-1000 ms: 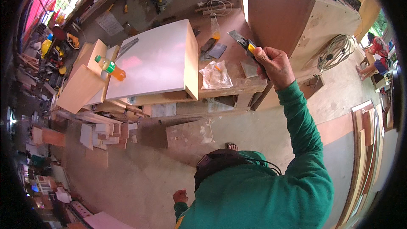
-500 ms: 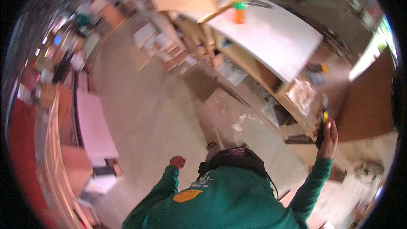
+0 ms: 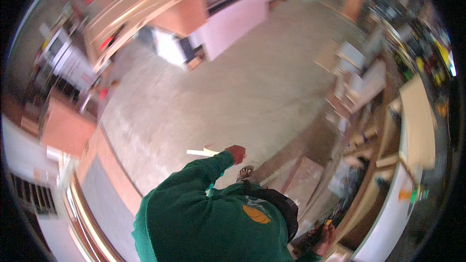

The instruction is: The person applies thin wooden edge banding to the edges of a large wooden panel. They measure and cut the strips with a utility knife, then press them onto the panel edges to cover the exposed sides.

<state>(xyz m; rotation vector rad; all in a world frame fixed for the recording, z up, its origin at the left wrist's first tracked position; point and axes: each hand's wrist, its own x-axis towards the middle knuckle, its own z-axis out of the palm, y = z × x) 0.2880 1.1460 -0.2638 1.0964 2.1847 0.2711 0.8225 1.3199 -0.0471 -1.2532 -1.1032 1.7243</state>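
Observation:
My left hand (image 3: 236, 153) is curled closed in front of my body, over the concrete floor, with nothing visible in it. My right hand (image 3: 326, 243) is low at the right, closed around a black-and-yellow hand tool (image 3: 328, 223). Motion blur and the dark background hide most of this tool, and I cannot make out its exact kind. Beside the right hand runs a wooden workbench with a white top (image 3: 388, 228). On that top stands a bottle with orange contents and a green part (image 3: 412, 195).
Pale offcuts (image 3: 201, 152) lie on the floor (image 3: 223, 92) by my left hand. Boards and wood pieces (image 3: 357, 85) are piled at the right. A pink panel (image 3: 235, 29) and long timber strips (image 3: 150, 7) stand ahead. Panels (image 3: 109, 184) are at the left.
My view has swung to the left, so the white-topped bench moved from the upper right to the right edge. My right hand, still holding the tool, has come down nearer my body.

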